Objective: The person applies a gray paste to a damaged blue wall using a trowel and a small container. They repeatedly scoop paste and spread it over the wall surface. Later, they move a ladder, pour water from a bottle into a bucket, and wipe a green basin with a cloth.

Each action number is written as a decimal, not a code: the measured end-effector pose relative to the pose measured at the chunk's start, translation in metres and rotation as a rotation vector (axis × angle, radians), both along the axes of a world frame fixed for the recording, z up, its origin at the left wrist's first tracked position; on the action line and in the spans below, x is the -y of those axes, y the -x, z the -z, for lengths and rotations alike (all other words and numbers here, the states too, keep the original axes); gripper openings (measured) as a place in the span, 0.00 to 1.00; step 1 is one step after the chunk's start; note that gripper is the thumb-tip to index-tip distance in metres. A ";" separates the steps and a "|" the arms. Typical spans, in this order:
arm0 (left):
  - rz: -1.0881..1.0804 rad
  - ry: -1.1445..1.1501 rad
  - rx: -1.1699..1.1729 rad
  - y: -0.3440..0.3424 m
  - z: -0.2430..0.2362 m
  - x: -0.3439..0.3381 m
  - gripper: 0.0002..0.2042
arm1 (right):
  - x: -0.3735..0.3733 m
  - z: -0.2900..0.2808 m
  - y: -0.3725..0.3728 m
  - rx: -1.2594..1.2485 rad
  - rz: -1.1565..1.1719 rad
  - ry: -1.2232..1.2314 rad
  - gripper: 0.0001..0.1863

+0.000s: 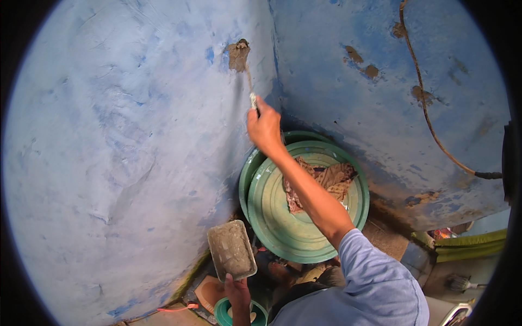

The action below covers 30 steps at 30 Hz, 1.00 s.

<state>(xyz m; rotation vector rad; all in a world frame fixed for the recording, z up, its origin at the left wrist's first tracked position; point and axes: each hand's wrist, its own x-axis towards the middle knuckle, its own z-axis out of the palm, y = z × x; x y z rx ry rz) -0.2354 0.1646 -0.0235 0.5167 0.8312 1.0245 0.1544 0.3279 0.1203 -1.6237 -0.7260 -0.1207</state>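
Observation:
My right hand (263, 124) grips a thin tool with a pale handle (253, 100). Its far end reaches a rough grey-brown patch (238, 57) on the light blue left wall (125, 136), near the corner. My left hand (238, 293) holds a rectangular tray (213, 242) of wet-looking grey paste at its near end, low beside that wall. Under my right forearm, a round green lid or basin (266, 217) bears a crumpled patterned cloth (334, 179), with another green rim behind it.
The darker blue right wall (353, 98) has several brown patches and a hanging cable (429, 122). At the lower right are green cloth (470, 247) and a brush-like object (457, 283). A green tub (223, 309) and a pink cord (176, 308) lie at the bottom.

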 end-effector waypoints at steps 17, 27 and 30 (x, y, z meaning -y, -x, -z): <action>0.056 0.023 0.034 -0.010 -0.003 0.002 0.28 | -0.004 -0.034 0.035 -0.104 -0.145 0.030 0.23; 0.000 0.040 0.041 0.002 -0.002 -0.001 0.30 | 0.043 -0.087 -0.078 -0.781 -0.439 0.030 0.11; 0.038 0.039 0.030 0.004 0.000 -0.004 0.29 | 0.039 -0.121 -0.113 -0.763 -0.488 0.189 0.10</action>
